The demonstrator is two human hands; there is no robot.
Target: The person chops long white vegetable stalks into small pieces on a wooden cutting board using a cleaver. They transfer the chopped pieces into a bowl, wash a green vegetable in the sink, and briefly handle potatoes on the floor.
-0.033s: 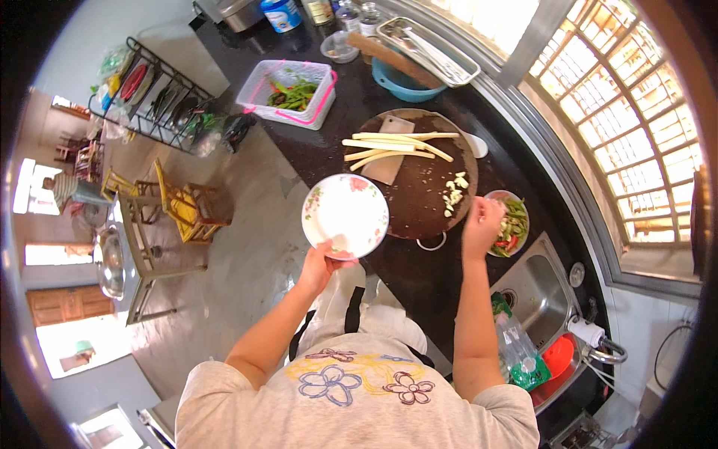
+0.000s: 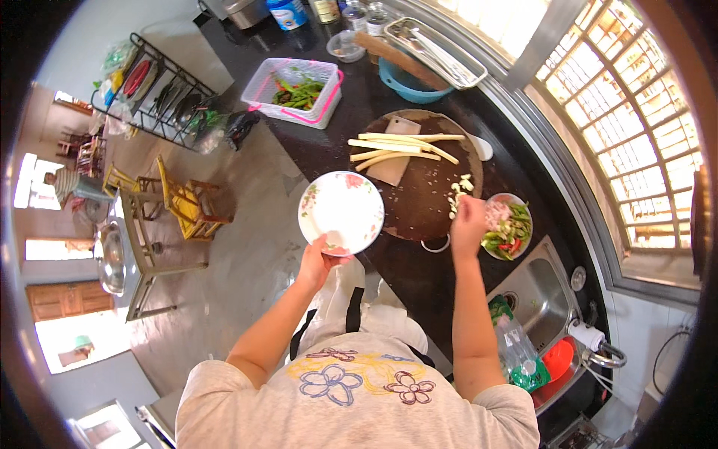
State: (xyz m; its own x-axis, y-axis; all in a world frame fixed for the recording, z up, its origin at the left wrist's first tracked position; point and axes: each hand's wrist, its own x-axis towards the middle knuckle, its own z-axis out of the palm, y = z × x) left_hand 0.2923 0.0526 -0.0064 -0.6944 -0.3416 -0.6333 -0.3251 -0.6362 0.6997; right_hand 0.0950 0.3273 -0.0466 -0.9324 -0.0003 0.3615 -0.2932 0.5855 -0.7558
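1 floral plate [image 2: 341, 213] is pinched between your left fingers [image 2: 317, 248]; your right fingers [image 2: 469, 209] curl, contents unclear, beside a bowl [image 2: 506, 196] of sliced peppers [image 2: 512, 244]; a plastic basket [image 2: 260, 84] holds greens [image 2: 303, 96].

the glossy black tabletop [image 2: 424, 295] is seen from above, its straight edges bent by the lens. near its middle lies a round chopping board [image 2: 419, 206], brown on top. just beside the board, at right, stands a bowl [image 2: 531, 241] of cut vegetables. a translucent basket [image 2: 258, 84] with pink trim sits to the board's upper left. beyond the board rests a blue basin [image 2: 411, 93], with a small clear tub [image 2: 345, 49] near it. farther off stand two cans, one blue [image 2: 287, 15]. a steel sink [image 2: 552, 288] is set into the surface at lower right.
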